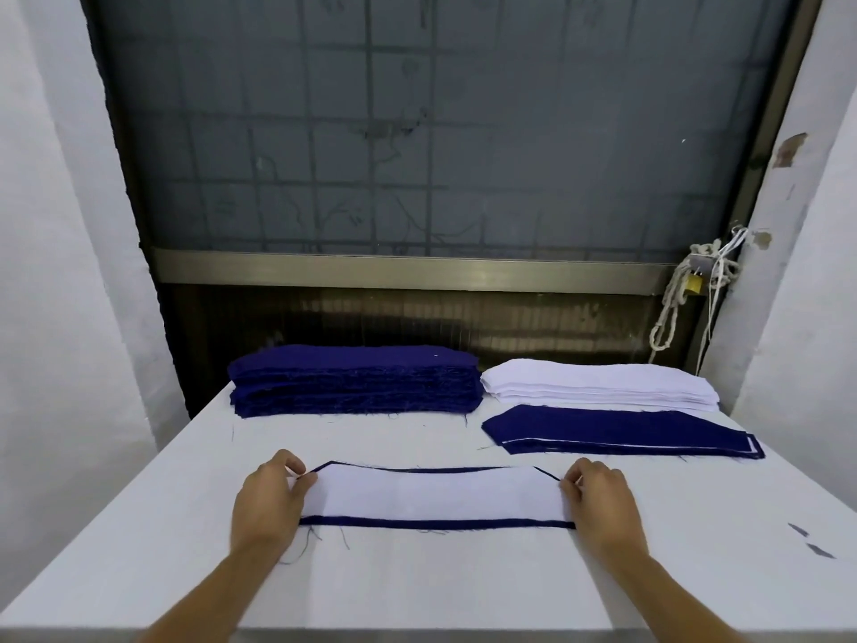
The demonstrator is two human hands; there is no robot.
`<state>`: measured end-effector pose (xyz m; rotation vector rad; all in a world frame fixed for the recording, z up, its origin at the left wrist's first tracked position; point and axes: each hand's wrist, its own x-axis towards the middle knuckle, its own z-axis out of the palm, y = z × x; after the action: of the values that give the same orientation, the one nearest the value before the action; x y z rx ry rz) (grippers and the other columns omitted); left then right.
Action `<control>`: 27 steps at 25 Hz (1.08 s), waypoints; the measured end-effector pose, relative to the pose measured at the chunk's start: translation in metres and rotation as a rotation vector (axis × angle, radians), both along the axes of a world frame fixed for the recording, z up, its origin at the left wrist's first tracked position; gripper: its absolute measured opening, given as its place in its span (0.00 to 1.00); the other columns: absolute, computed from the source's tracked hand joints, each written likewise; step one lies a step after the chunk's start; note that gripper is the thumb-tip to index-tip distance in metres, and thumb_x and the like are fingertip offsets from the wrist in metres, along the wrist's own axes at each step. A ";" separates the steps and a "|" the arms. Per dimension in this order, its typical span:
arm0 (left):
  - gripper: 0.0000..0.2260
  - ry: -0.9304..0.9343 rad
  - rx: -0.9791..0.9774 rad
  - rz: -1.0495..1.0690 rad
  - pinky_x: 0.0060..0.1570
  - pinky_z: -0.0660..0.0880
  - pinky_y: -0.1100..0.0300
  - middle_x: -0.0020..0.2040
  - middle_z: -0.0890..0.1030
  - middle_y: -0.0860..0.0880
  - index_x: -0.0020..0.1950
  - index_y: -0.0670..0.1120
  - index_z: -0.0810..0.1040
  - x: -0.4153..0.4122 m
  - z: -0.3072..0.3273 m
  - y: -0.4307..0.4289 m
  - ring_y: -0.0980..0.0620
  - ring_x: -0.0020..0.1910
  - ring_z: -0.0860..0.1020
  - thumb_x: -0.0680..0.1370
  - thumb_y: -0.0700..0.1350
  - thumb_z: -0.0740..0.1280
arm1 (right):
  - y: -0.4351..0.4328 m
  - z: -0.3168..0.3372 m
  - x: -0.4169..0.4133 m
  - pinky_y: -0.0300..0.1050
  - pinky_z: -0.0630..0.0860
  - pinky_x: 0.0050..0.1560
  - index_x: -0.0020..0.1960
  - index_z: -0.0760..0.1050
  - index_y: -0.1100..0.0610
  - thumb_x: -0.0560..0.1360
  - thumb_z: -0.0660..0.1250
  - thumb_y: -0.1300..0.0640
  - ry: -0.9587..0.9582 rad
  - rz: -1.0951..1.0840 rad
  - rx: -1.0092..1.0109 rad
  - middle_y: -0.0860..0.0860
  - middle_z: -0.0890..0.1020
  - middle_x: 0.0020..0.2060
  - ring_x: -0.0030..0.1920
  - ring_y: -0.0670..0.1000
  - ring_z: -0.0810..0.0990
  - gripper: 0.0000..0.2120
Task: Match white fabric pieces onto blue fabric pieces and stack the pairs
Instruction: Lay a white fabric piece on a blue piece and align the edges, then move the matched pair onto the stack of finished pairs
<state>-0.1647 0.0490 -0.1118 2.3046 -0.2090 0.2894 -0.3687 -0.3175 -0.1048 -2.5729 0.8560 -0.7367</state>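
Note:
A white fabric piece lies flat on a blue fabric piece, whose edge shows as a thin dark border around it. My left hand pinches the pair's left end between thumb and fingers. At the right end, my right hand pinches it the same way. A tall stack of blue pieces stands at the back left. Beside it at the back right is a lower stack of white pieces. In front of the white stack lies a pile of matched pairs, blue side up, with white edges showing.
Everything rests on a white table that runs to the frame's bottom edge. Loose threads lie near the pieces, and two small dark scraps sit at the right. White walls stand on both sides; a barred window and a hanging rope are behind.

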 end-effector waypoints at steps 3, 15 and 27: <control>0.05 -0.022 -0.035 0.020 0.40 0.71 0.54 0.44 0.78 0.52 0.46 0.50 0.76 0.000 -0.001 0.001 0.54 0.41 0.76 0.79 0.43 0.71 | -0.001 -0.001 0.002 0.45 0.73 0.48 0.51 0.75 0.53 0.79 0.59 0.64 0.079 -0.015 -0.067 0.48 0.78 0.46 0.50 0.51 0.72 0.09; 0.06 -0.010 0.123 -0.076 0.39 0.75 0.57 0.44 0.77 0.54 0.53 0.53 0.72 0.028 0.036 0.000 0.56 0.40 0.77 0.80 0.44 0.66 | -0.010 0.018 0.029 0.40 0.68 0.52 0.59 0.73 0.45 0.79 0.60 0.59 0.217 -0.102 -0.264 0.42 0.75 0.53 0.55 0.47 0.71 0.12; 0.06 -0.129 0.212 -0.193 0.53 0.79 0.54 0.52 0.79 0.50 0.58 0.49 0.76 0.172 0.125 -0.016 0.53 0.49 0.79 0.83 0.48 0.65 | 0.013 0.085 0.200 0.42 0.72 0.55 0.56 0.75 0.46 0.82 0.60 0.54 0.029 0.160 -0.220 0.43 0.78 0.52 0.54 0.46 0.73 0.07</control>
<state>0.0075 0.0329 0.0133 2.4533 -0.5469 0.3309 -0.1683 -0.3049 -0.0200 -2.8119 0.5962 -0.7860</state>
